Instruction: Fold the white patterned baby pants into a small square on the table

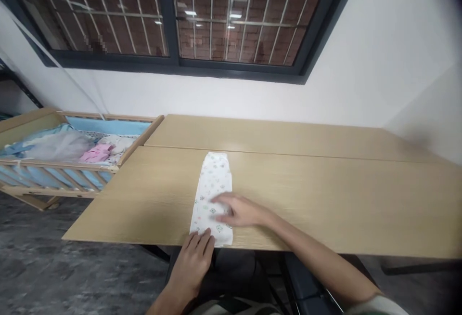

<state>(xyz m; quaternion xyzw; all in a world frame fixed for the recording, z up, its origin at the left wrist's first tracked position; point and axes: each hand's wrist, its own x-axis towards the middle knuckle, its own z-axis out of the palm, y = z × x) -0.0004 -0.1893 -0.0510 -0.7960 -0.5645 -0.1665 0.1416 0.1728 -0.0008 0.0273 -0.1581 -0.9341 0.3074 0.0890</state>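
A white patterned cloth (212,180), folded into a long narrow strip, lies on the wooden table (325,190) and reaches to the front edge. My right hand (238,210) rests flat on the strip's near part, fingers stretched out to the left. My left hand (193,259) is at the table's front edge, its fingertips touching the strip's near end, fingers held together and extended.
A wooden baby crib (72,161) with blue lining, pink and white bedding stands left of the table. A second tabletop (288,134) adjoins behind, against a white wall under a barred window. Dark floor lies to the left.
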